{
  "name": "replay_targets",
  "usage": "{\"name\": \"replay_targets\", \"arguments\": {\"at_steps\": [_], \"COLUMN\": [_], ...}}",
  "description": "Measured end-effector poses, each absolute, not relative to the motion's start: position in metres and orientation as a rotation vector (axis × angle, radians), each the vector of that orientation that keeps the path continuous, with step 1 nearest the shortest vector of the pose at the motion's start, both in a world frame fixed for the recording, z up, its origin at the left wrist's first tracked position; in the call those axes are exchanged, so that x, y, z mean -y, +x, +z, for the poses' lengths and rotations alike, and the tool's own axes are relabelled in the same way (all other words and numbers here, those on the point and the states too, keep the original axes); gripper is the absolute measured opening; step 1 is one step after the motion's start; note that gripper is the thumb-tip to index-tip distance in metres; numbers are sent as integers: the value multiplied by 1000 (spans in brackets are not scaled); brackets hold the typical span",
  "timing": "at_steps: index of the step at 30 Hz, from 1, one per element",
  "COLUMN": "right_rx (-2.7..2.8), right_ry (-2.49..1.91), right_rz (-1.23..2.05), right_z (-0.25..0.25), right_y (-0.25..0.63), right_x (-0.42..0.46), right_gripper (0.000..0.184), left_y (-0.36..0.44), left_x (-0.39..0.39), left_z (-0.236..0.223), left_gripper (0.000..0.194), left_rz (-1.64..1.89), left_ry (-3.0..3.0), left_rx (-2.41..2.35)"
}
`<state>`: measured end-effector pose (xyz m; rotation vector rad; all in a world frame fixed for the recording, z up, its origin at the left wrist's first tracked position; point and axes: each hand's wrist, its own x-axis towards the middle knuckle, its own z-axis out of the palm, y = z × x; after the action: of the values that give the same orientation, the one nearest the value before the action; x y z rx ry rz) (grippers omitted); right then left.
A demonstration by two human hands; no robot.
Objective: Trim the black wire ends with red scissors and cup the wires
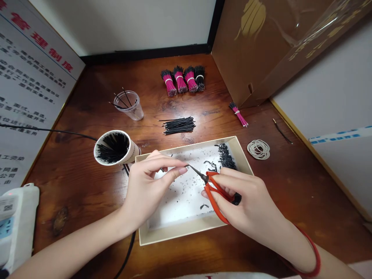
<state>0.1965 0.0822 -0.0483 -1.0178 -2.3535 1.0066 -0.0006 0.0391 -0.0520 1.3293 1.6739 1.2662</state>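
Over a shallow cream box point(186, 235), my left hand point(151, 180) pinches a tiny dark piece between thumb and index fingertip; its kind is too small to make out. My right hand point(250, 197) is closed round orange-handled scissors point(205, 178). Their narrow dark tips meet the piece at my left fingertips, and the blades look nearly together. Short black scraps point(225, 155) are heaped in the box's far right corner, with a few loose ones and many tiny bits scattered over its white bottom. My right hand partly covers the near scraps.
Behind the box lie a pile of black wires point(179, 125) and several banded pink-and-black bundles point(180, 79). A paper cup point(133, 152) packed with black strands and a clear cup point(135, 112) stand left. Rubber bands point(258, 149), a small bundle point(238, 115) and a cardboard box point(261, 50) are right.
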Motion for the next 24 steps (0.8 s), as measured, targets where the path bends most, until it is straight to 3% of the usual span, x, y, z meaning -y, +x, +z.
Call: {"name": "replay_targets", "arguments": {"at_steps": [24], "right_rx": [2371], "right_ry": [-1075], "right_rz": [938], "right_z": [-46], "right_y": [194], "right_x": [-83], "right_gripper": [29], "left_y": [1], "left_x": [-40], "left_z": [-48], "left_gripper": [11], "left_rz": [1211], "left_ry": [1285], "left_rx": [-1701]}}
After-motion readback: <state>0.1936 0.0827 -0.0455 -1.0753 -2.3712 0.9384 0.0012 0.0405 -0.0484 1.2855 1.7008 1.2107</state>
